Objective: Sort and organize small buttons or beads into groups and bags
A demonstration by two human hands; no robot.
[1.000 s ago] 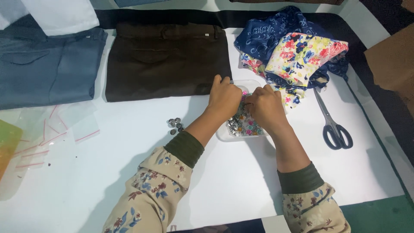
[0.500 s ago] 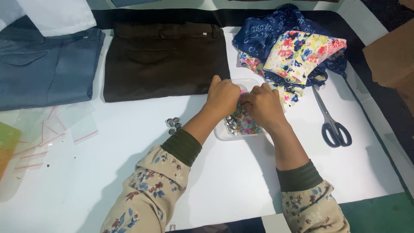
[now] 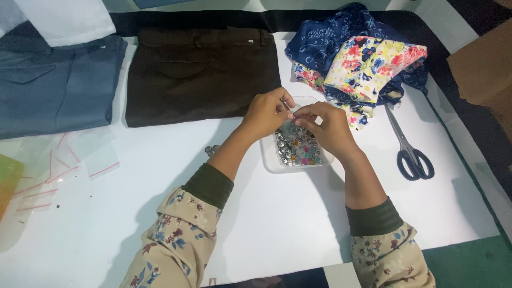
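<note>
The white bench carries everything, and the layout on it matches a second ago: the folded dark brown trousers at the far edge, the heap of blue and flowered cloth to their right, the grey-handled scissors beside that. What differs is my hands. A second ago they were pressed low over the small clear plastic tray of silvery and coloured buttons; now they sit a little higher above its far end, so more of the buttons show. My left hand has its fingertips pinched on something thin and dark, perhaps a needle or pin. My right hand is curled, its fingertips meeting the left's. I judge that I have lifted one small piece out of the tray, but my fingers cover it, so I cannot tell what it is. The tray's far rim is hidden too.
</note>
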